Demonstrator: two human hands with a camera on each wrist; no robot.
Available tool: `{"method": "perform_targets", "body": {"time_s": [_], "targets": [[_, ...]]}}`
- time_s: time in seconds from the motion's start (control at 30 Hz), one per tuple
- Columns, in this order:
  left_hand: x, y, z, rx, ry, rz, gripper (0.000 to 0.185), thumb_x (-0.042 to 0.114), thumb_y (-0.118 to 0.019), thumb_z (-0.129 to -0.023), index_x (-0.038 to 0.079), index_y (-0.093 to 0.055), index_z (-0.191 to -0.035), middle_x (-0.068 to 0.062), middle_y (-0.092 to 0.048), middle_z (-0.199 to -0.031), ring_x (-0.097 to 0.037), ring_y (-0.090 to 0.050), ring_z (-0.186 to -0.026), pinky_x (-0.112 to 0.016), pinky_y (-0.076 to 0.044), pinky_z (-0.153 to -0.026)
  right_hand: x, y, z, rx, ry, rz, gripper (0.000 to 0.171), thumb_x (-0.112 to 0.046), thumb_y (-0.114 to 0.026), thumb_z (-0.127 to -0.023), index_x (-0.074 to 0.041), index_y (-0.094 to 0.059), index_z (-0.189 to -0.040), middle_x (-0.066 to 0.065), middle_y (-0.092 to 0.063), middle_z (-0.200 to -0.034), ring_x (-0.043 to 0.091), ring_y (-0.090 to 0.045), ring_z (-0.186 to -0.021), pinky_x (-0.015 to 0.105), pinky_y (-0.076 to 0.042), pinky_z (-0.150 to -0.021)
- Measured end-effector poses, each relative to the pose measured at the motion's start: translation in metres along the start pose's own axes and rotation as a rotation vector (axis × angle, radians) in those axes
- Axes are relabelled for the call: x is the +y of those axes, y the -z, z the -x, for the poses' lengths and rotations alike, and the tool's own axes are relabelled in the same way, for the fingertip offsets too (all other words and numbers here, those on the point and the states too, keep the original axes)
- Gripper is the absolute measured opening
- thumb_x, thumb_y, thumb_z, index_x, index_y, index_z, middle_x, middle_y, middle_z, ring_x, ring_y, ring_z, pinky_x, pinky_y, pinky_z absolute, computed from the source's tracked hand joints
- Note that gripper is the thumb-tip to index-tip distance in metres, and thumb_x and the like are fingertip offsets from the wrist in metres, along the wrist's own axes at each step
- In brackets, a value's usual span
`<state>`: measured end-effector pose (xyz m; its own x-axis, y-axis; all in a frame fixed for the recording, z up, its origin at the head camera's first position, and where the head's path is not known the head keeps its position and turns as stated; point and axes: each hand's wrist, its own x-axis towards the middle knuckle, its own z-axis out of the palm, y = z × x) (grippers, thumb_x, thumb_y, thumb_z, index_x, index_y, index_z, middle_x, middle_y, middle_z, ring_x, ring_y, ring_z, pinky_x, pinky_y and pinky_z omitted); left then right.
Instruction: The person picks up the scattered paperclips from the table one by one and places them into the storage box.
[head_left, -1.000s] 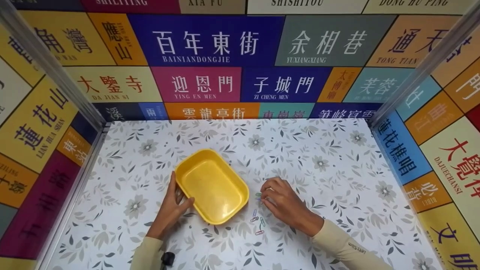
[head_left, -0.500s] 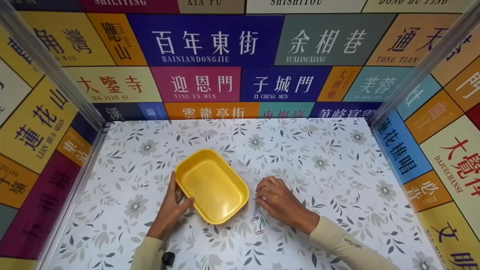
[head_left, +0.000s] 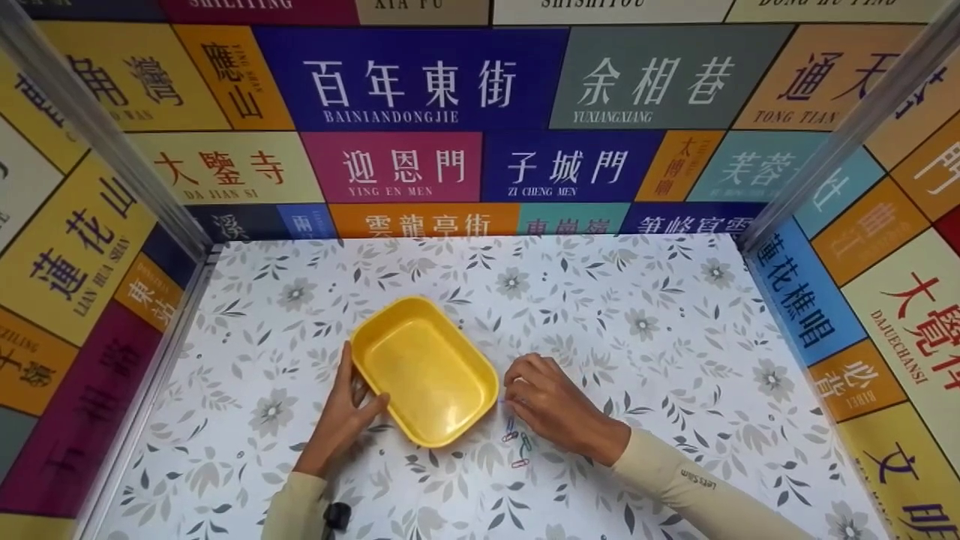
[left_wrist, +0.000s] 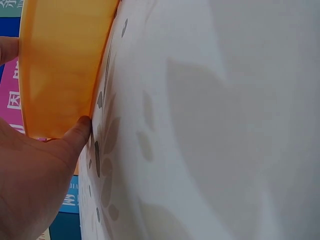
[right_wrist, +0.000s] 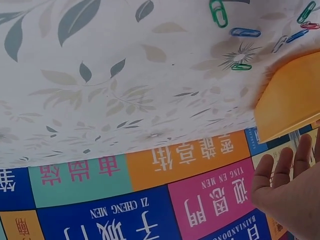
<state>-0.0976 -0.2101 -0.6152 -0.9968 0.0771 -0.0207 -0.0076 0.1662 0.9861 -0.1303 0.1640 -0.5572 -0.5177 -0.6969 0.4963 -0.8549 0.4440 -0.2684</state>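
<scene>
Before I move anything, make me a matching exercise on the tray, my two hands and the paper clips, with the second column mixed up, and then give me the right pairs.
Column one:
1. tray
2. left hand
3. right hand
4. paper clips

Column two:
A. curled, just right of the tray
B. several colours, including green and blue
C. yellow all over
D. touching the tray's left side

Right pairs: 1-C, 2-D, 3-A, 4-B.

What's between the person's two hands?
In the head view, a yellow plastic tray lies between left hand and right hand; paper clips lie beside the right one.
</scene>
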Motion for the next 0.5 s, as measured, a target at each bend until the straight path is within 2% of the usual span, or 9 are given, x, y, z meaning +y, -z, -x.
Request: {"method": "perform_targets", "body": {"time_s": [0.27, 0.5], "targets": [[0.001, 0.000, 0.000, 0.002, 0.016, -0.005, 0.113, 0.009, -0.076, -0.105, 0.009, 0.013, -0.176, -0.018, 0.005, -0.184, -0.040, -0.010, -0.169, -0.048, -0.022, -0.134, 0.001, -0.006, -0.006, -0.010, 0.037, -0.057, 0.008, -0.002, -0.081, -0.094, -0.008, -0.078, -0.099, 0.005, -0.068, -0.112, 0.025, -0.062, -0.111, 0.042, -0.052, -0.092], [0.001, 0.000, 0.001, -0.004, -0.001, -0.007, 0.112, 0.008, -0.075, -0.105, 0.009, 0.013, -0.176, -0.018, 0.005, -0.184, -0.040, -0.010, -0.169, -0.048, -0.024, -0.133, 0.003, -0.012, -0.013, 0.016, 0.072, -0.043, 0.010, -0.002, -0.082, -0.094, -0.011, -0.078, -0.098, 0.004, -0.068, -0.110, 0.025, -0.062, -0.110, 0.039, -0.052, -0.089]]}}
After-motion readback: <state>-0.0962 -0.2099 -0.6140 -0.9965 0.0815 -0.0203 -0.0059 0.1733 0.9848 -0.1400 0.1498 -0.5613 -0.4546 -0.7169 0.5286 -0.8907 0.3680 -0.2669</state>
